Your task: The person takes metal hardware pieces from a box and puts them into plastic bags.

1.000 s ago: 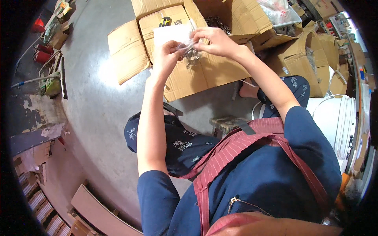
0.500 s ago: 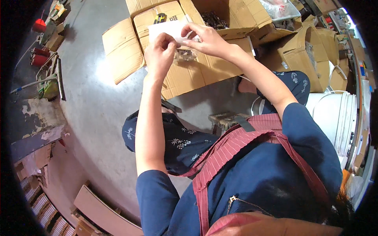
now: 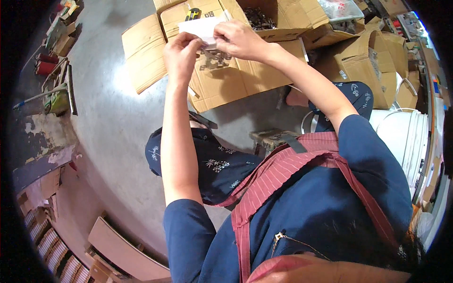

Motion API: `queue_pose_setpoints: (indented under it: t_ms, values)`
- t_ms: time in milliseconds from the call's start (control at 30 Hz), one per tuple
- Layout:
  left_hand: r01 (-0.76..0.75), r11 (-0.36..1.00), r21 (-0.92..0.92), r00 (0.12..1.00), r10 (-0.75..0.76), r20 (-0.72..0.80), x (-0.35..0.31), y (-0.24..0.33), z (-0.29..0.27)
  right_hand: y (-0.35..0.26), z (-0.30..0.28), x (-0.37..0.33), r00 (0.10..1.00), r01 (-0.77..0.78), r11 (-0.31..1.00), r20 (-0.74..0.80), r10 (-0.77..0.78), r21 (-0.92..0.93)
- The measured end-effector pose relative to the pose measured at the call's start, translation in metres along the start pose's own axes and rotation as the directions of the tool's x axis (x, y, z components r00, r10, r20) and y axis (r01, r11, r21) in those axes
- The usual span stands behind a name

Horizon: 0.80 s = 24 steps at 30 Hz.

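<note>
Both hands are together over the cardboard carton in front of me. Between them is a clear plastic bag [image 3: 214, 61] of small dark and metallic parts, hanging from its upper edge. My left hand [image 3: 181, 57] pinches that edge at its left end, thumb against fingers. At the other end my right hand [image 3: 239, 40] grips it with bent fingers. A white sheet or card [image 3: 200, 27] shows just beyond the fingertips; whether it is joined to the bag I cannot tell. A yellow and black utility knife [image 3: 192, 14] lies farther back on the carton.
The carton [image 3: 217, 92] has its flaps spread. Behind it on the right, an open box [image 3: 283, 19] holds many dark metal parts. A bin of plastic bags [image 3: 339, 9] stands beyond. More cardboard boxes [image 3: 354, 66] and a white bucket [image 3: 398, 141] are on my right.
Both hands have shifted slightly left and away from me. The bag now hangs more spread out, so its small parts show more plainly.
</note>
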<state>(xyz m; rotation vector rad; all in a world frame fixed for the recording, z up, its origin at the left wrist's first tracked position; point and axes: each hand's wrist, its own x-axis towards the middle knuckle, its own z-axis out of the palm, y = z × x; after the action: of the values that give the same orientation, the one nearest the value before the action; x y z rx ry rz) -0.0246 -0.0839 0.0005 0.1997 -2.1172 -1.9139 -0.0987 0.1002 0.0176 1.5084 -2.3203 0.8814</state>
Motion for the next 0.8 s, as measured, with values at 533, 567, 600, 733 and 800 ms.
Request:
queue_pose_setpoints:
  t_ms: [533,567,600,733,800]
  values:
    - [0.153,0.795,-0.587,0.912,0.116,0.394,-0.025,0.046,0.016,-0.032,-0.021,-0.059,0.669,-0.352,-0.694,0.687,0.283,0.629]
    - [0.179,0.809,-0.561,0.852,0.158,0.499,-0.022,0.049,0.015,-0.028,-0.027,-0.062,0.686,-0.296,-0.675,0.642,0.342,0.676]
    - [0.194,0.829,-0.524,0.849,0.126,0.513,-0.018,0.047,0.014,-0.025,-0.036,-0.068,0.677,-0.331,-0.595,0.623,0.391,0.733]
    - [0.177,0.965,-0.193,0.972,-0.141,0.186,0.005,0.034,0.021,-0.014,-0.069,-0.090,0.596,-0.406,-0.413,0.579,0.557,0.815]
    - [0.071,0.974,0.215,0.992,-0.092,0.089,0.025,0.003,0.029,-0.001,-0.084,-0.109,0.531,-0.469,-0.337,0.566,0.631,0.816]
